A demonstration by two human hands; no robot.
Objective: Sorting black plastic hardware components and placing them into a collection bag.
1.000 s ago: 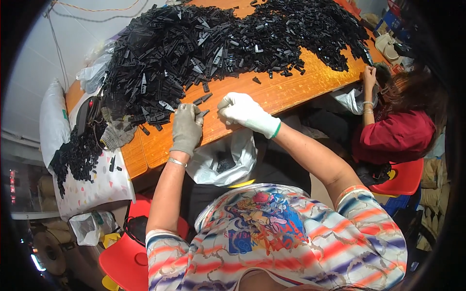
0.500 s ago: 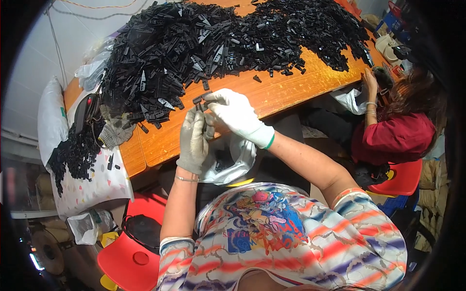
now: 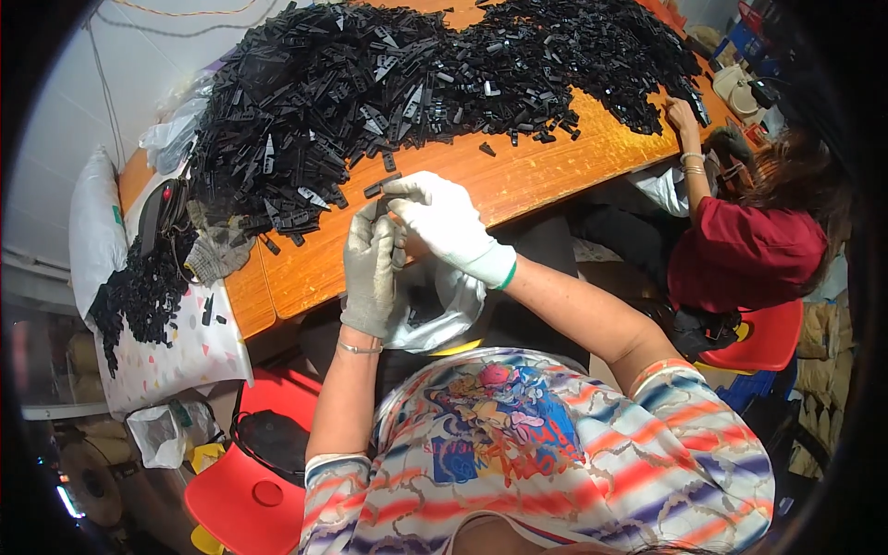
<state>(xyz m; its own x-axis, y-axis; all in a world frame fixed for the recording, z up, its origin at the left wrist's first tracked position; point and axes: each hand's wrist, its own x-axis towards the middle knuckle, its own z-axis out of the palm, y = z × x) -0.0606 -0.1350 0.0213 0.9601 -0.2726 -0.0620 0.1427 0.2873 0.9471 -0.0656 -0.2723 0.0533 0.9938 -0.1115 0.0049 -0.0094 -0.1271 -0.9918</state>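
Observation:
My right hand (image 3: 446, 227), in a white glove with a green cuff, pinches a small black plastic piece (image 3: 380, 185) by its end. Just below and to the left, my left hand (image 3: 371, 268) wears a greyer glove, its fingers closed around another black piece (image 3: 372, 208) that mostly hides between them. Both hands meet above the front edge of the wooden table. Behind them spreads a big heap of black plastic pieces (image 3: 305, 111). Under my hands, at my lap, an open white plastic bag (image 3: 461, 305) shows dark contents.
At the right a co-worker in a red top (image 3: 749, 254) reaches onto the wooden table (image 3: 527, 180). More black pieces (image 3: 148, 301) lie on a patterned cloth (image 3: 190, 356) at left, beside a grey glove (image 3: 220, 250). A red chair (image 3: 245, 490) stands at lower left.
The two black pieces have shifted slightly between my fingers, and the one in my right hand is tilted differently. The co-worker's hand has moved from the table edge up to the heap.

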